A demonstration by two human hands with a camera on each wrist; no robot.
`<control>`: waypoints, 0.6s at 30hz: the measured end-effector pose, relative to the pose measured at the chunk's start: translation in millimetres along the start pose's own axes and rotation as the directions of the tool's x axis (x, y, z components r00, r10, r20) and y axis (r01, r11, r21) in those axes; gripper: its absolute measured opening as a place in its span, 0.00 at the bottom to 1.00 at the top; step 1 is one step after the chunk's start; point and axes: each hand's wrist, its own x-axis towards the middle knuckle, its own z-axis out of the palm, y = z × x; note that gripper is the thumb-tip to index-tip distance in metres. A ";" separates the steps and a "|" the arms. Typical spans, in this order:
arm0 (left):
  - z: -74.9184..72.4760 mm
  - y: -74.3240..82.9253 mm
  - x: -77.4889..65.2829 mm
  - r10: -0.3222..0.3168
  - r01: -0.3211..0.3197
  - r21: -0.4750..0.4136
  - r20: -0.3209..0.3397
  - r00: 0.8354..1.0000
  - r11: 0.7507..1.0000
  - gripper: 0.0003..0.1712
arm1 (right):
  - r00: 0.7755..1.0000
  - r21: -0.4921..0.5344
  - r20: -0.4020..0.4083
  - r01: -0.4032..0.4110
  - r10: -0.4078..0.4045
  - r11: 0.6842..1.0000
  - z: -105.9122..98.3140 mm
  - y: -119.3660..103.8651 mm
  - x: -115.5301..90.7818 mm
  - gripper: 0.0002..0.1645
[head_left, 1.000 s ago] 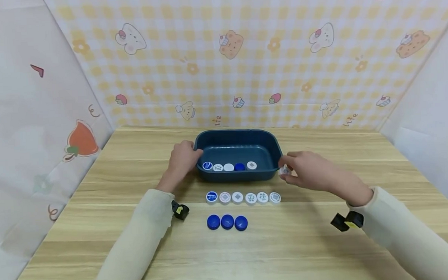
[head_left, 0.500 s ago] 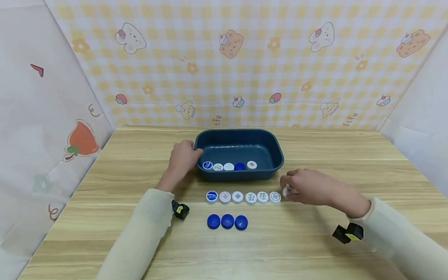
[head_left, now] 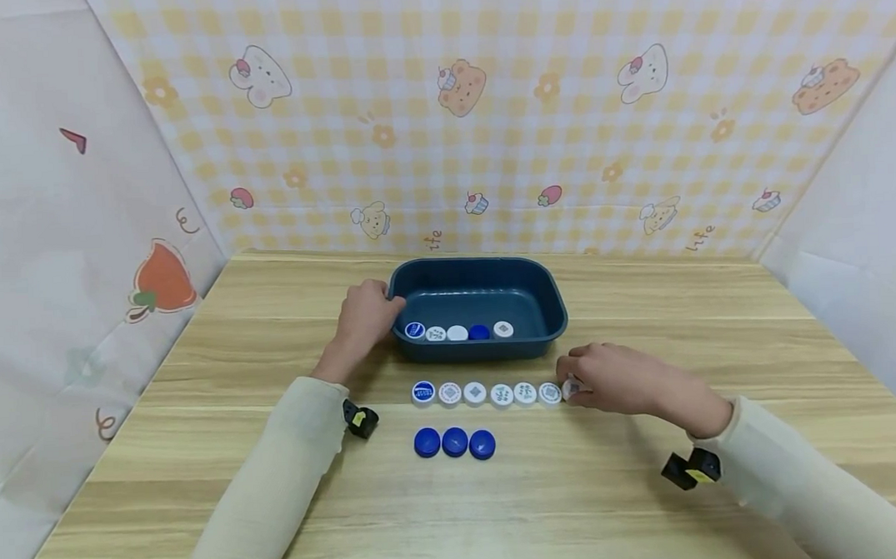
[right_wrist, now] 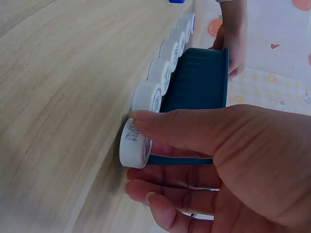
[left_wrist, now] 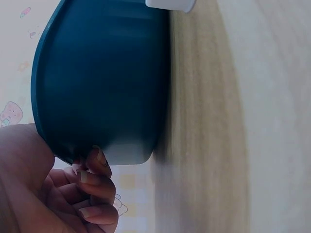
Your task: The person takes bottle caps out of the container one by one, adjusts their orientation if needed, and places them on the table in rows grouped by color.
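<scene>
Left wall point(head_left: 71, 62): white cloth, printed with a large strawberry.
Left sleeve point(head_left: 269, 479): cream, reaching in from the bottom edge, with a small black left wrist camera point(head_left: 352, 413) near the cuff.
Left hand point(head_left: 367, 315): gripping the left end of the tub point(head_left: 481, 350), thumb over the rim, other fingers curled at the outside of the wall.
Blue trio point(head_left: 455, 442): three caps, plain blue on top, close side by side on the wood-grain table point(head_left: 578, 507), nearest of all to the person.
Tub: dark teal, rounded corners, upright on the table, between both hands.
Caps in tub point(head_left: 457, 334): five along the near wall; from left, blue-printed, white with print, plain white, blue, then white with a grey mark, slightly apart from the fourth.
Row of six point(head_left: 501, 395): on the table in front of the tub; from left, blue-printed, then five white with printed tops, roughly in line.
Back wall point(head_left: 412, 148): yellow-and-white checked cloth with cartoon animals, flowers and strawberries.
Held cap point(head_left: 572, 388): white, ridged side, dark lettering on the edge; at the right end of the row, just beside the sixth; cannot tell if touching.
Right hand point(head_left: 610, 377): pinching the held cap between thumb and fingers, near the tub's right front corner.
Right sleeve point(head_left: 817, 480): cream, with a black right wrist camera point(head_left: 704, 466) near the cuff.
Right wall point(head_left: 865, 211): plain white cloth.
</scene>
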 end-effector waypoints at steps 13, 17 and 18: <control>1.0 -1.7 0.9 0.001 -0.001 0.003 -0.006 1.000 1.000 0.14 | 1.000 0.005 0.009 -0.002 0.002 1.000 3.2 0.3 2.2 0.10; 0.9 -1.4 0.8 0.005 -0.005 0.006 -0.010 1.000 1.000 0.14 | 1.000 0.001 0.011 0.002 -0.002 1.000 2.7 0.0 2.0 0.10; 0.8 -1.2 0.7 0.006 -0.005 0.006 -0.009 1.000 1.000 0.14 | 1.000 0.000 0.012 0.000 0.000 1.000 2.6 -0.3 1.8 0.10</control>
